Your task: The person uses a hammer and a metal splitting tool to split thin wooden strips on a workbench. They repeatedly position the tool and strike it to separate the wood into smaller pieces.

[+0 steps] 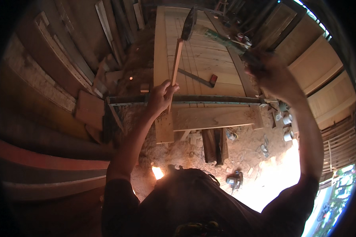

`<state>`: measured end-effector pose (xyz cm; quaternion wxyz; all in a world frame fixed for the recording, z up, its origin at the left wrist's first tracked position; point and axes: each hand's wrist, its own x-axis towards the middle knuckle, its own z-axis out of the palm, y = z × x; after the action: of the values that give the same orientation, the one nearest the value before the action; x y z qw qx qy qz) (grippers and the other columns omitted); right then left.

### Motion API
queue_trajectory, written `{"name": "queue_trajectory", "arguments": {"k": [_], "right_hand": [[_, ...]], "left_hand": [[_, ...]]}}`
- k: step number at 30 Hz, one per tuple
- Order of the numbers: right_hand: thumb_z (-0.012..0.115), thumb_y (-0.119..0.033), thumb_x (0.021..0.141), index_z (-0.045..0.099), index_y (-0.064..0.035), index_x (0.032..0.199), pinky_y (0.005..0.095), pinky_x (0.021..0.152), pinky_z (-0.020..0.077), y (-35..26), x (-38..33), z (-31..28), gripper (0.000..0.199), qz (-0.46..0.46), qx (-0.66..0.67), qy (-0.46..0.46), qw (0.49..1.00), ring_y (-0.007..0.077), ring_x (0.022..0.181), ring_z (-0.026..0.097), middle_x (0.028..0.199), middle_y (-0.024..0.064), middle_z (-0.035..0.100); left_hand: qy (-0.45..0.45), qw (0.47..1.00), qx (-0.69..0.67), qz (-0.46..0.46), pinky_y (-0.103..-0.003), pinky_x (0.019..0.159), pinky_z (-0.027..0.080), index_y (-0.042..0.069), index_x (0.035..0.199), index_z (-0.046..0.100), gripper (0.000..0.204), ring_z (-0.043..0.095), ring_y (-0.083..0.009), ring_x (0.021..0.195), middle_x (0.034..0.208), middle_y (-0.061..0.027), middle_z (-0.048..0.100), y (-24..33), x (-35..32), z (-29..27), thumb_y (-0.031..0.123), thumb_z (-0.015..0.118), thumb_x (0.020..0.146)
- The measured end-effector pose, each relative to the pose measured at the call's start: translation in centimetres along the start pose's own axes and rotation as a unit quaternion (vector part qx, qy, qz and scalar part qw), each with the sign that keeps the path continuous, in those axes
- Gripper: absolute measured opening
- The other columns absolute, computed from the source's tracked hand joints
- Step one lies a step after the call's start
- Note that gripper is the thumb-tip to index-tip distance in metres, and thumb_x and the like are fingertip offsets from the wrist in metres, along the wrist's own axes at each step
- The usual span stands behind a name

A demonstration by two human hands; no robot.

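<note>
While left hand [161, 96] grips a hammer [182, 43] over the door [203, 59], fingers wrapped round its handle, right hand [271, 75] raised, blurred, fingers closed on a dark tool [251, 57], clamp [194, 100] across the door.

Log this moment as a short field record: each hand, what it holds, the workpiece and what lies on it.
left hand: gripping a narrow wooden strip, held on end over the panel
right hand: raised, closed on a dark tool handle; the tool's kind is unclear
hammer head: dark, at the strip's top end
workpiece: pale wooden door panel, lying flat
clamp: long metal bar clamp across the panel
on panel: try square
ground: sawdust floor, power tool, small tins
</note>
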<state>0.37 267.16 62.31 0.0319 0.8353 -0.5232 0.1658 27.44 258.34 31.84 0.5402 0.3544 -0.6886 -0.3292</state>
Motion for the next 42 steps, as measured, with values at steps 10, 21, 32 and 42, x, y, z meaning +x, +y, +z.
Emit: {"name": "queue_trajectory", "arguments": {"k": [10,21,32,42], "right_hand": [[0.063,-0.016,0.095,0.065,-0.0023,0.112,0.0456,0.078,0.0547,3.2,-1.1,-1.9,0.022,-0.039,-0.24,0.157,0.957,0.0358,0.088,0.069,0.092,0.0228,0.068],[0.068,-0.021,0.094,0.063,-0.0051,0.103,0.043,0.061,0.0498,7.8,-18.3,8.7,0.019,0.266,0.015,-0.121,0.956,0.0376,0.069,0.068,0.072,0.0172,0.065],[0.074,-0.012,0.089,0.066,-0.0069,0.092,0.03,0.049,0.0413,-0.5,-33.8,15.6,0.01,0.527,0.135,-0.075,0.836,0.0105,0.05,0.05,0.066,0.0035,0.057],[0.077,-0.012,0.085,0.068,-0.0036,0.096,0.0319,0.058,0.0445,-3.7,-35.5,17.8,0.016,0.578,0.147,-0.081,0.798,0.0144,0.062,0.056,0.075,0.0073,0.061]], "left_hand": [[-0.023,1.0,-0.003,0.005,-0.033,0.09,0.059,-0.002,0.111,0.062,0.02,0.072,-0.0206,0.103,0.102,-0.0106,0.072,-0.1,-0.4,-0.3,0.016,0.056,0.105],[0.098,0.99,-0.094,-0.047,-0.029,0.094,0.053,0.001,0.129,0.061,0.037,0.066,-0.0151,0.111,0.116,-0.0106,0.069,-7.0,-5.7,-0.4,0.026,0.063,0.103],[0.096,0.661,-0.474,-0.574,-0.042,0.087,0.054,0.009,0.13,0.061,0.049,0.064,-0.0234,0.104,0.114,-0.0089,0.067,-19.9,-16.0,1.8,0.042,0.07,0.094],[0.052,0.67,-0.522,-0.525,-0.045,0.096,0.052,0.008,0.132,0.059,0.047,0.063,-0.0272,0.112,0.12,-0.011,0.067,-22.3,-17.0,1.8,0.038,0.066,0.096]]}}
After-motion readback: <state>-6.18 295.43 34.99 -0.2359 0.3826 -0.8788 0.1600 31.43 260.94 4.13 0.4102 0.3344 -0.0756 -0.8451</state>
